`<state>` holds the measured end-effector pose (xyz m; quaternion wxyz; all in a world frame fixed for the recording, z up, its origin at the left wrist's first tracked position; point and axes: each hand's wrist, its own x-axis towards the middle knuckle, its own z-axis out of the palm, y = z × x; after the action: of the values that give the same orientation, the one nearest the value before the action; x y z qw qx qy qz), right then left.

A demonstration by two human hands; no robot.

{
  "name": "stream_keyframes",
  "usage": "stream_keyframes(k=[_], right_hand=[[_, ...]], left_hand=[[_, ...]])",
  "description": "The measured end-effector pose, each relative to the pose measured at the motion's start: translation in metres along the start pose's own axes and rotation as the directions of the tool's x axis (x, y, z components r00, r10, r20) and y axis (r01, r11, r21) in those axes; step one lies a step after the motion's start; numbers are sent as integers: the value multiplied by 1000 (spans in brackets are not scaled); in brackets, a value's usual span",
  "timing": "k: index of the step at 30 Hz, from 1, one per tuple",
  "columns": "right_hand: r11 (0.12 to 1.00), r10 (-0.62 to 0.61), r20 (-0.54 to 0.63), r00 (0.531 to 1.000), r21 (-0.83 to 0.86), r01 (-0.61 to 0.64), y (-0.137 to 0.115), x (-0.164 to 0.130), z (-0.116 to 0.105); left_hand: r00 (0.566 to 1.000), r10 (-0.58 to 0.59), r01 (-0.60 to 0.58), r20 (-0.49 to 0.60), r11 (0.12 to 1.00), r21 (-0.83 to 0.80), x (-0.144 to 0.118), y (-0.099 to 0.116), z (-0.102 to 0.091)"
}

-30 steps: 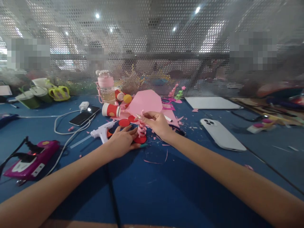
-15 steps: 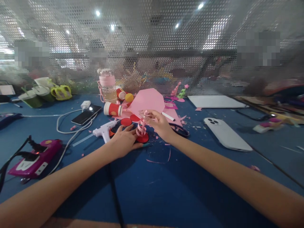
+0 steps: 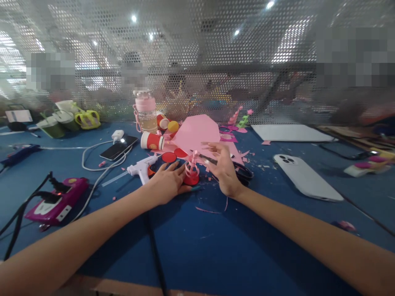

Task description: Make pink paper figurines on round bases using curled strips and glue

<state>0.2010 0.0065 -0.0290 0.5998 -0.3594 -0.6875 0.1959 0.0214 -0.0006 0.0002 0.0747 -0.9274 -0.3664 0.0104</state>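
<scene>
A curled pink paper spiral (image 3: 193, 161) stands upright on a small red paper disc (image 3: 191, 180) on the blue table. My left hand (image 3: 167, 181) lies flat on the table, its fingertips and thumb against the disc's left edge. My right hand (image 3: 224, 169) hovers just right of the spiral with fingers spread and nothing in them. A second red disc (image 3: 169, 157) lies behind my left hand. A large pink paper sheet (image 3: 197, 130) sits behind the spiral.
A white glue gun (image 3: 141, 168) lies left of my left hand, black scissors (image 3: 245, 171) behind my right. A white phone (image 3: 307, 177), a black phone (image 3: 119, 148), a pink bottle (image 3: 146, 112), a red cup (image 3: 152, 141), a magenta device (image 3: 57, 200) with cables, a perforated screen (image 3: 197, 61) behind.
My right hand let go of the spiral's top and opened, drawing slightly right. The spiral stays standing on the disc. My left hand stayed put.
</scene>
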Motion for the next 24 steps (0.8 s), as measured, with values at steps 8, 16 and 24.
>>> stream_keyframes(k=[8,16,24], right_hand=[[996,-68,23,997,-60,69,-4,-3,-3],[955,-146,193,970,-227,189,-11,2,0],[993,-69,186,980,-80,85,-4,3,-2]], left_hand=[[1000,12,-13,26,1000,9,1,-1,1],[1000,-2,2,12,1000,-4,1,-3,2],[995,-44,52,86,995,-87,2,-8,1]])
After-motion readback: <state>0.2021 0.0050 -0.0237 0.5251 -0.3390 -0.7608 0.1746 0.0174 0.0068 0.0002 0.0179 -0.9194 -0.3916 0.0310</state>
